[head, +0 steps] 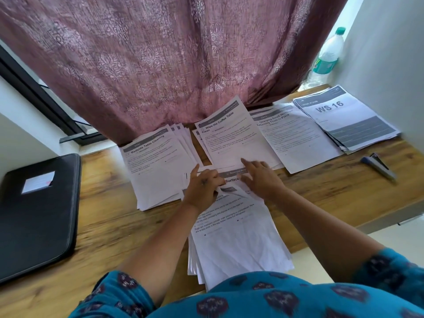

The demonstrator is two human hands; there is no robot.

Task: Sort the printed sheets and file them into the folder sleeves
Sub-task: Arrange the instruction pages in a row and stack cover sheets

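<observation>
A thick stack of printed sheets (238,244) lies in front of me, hanging over the table's near edge. My left hand (203,189) rests on its top end, fingers curled at the edge of the top sheet. Beside it my right hand (261,177) lies flat on the same stack with fingers straight, tips touching the "Wipe the Coffee Table Clean" pile (231,136). Further piles lie in a row: "Bedside Table Cleaning" (156,166) at left, a "Charging Small Items" pile (296,138) and a "WS 16" pile (346,120) at right. The black folder (36,214) lies shut at far left.
A wooden table (110,216) carries everything. A stapler (378,168) lies near the right edge. A plastic water bottle (328,53) stands at the back right by the wall. A mauve curtain (172,60) hangs over the table's far edge.
</observation>
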